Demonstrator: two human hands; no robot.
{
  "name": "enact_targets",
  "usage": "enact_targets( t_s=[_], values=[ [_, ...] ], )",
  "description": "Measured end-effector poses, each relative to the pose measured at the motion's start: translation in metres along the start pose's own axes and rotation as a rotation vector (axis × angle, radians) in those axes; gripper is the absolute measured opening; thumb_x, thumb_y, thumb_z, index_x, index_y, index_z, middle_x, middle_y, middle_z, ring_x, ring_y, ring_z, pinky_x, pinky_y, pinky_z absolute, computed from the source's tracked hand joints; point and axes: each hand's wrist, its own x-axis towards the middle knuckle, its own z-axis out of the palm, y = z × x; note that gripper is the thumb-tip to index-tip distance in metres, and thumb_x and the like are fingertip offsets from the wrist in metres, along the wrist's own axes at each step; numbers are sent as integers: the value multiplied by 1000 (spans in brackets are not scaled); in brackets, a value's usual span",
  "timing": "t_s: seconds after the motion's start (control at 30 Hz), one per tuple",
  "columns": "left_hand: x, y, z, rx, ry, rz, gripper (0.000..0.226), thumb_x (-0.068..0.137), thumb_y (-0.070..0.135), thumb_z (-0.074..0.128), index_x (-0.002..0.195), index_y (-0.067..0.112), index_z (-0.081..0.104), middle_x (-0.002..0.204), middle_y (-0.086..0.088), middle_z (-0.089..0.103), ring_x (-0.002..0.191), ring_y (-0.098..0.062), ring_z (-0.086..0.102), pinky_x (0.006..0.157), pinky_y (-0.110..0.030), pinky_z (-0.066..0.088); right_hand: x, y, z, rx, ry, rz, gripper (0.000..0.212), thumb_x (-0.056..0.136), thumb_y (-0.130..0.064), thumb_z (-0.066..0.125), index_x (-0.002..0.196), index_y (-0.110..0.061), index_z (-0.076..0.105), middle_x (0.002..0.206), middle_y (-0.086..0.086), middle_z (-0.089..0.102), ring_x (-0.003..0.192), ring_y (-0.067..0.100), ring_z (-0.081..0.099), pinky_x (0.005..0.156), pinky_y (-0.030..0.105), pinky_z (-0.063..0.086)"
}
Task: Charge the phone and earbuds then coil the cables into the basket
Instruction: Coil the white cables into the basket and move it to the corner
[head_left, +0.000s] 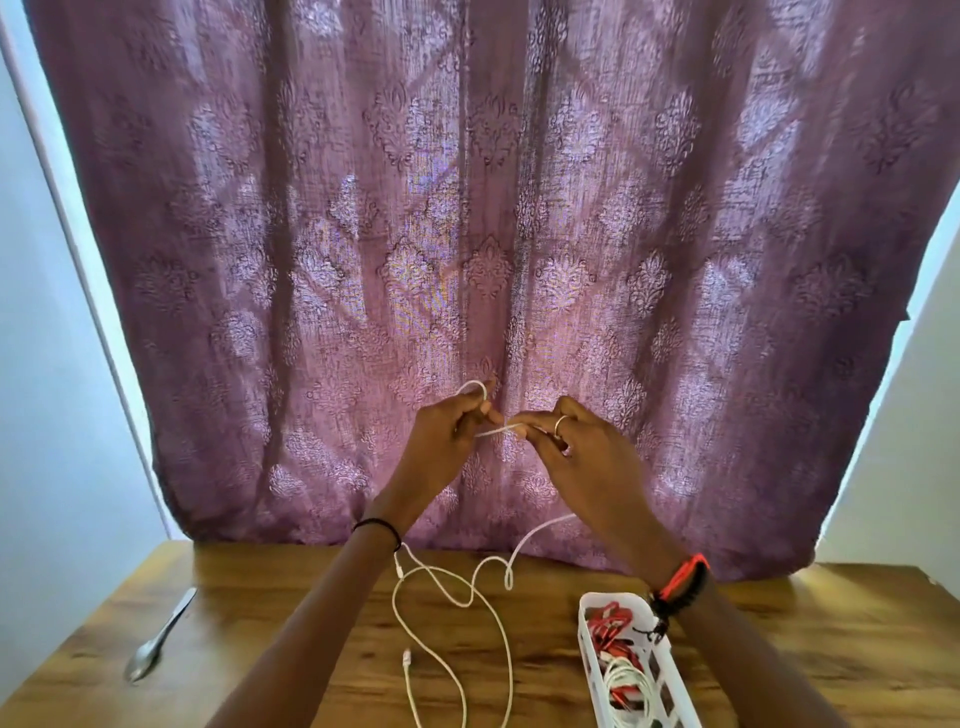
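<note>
Both my hands are raised in front of the curtain, holding one white cable (470, 597). My left hand (447, 436) pinches a small loop of it that sticks up above the fingers. My right hand (576, 447), with a ring on one finger, pinches the strand stretched between the two hands. The rest of the cable hangs down and lies in loose curves on the wooden table (260, 649), one plug end near the front. A white slotted basket (587, 644) at the lower right holds a coiled red cable (610, 623) and a coiled white cable (626, 680). No phone or earbuds are in view.
A metal spoon (158, 642) lies on the table's left part. A purple patterned curtain (493, 234) hangs right behind the table and drapes over its back edge. Pale walls show on both sides.
</note>
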Motion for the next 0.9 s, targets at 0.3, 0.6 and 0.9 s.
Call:
enact_targets(
  t_s=[0.3,0.6,0.9],
  values=[
    [-9,14,-8,-559,-330,-159,31,93,14,46,99,31,71,75,-9,55,58,-2,49,66,-17,41,17,9,-2,323,51,126,12,86,-29,64,92,-35,72,80,4,67,69,22,58,69,38,47],
    [-16,19,-5,-1242,-341,-429,32,84,11,51,107,-9,63,58,4,32,51,-5,31,49,-15,29,23,3,0,677,-50,148,24,86,-10,62,87,-32,70,77,-28,69,80,-12,61,79,5,42],
    [-23,12,9,-1554,-238,-504,47,76,11,64,119,-8,58,60,4,38,51,-5,38,49,-14,37,12,-3,22,804,-44,361,26,93,-5,51,116,-5,61,42,-23,54,39,-9,46,44,6,37]
  ],
)
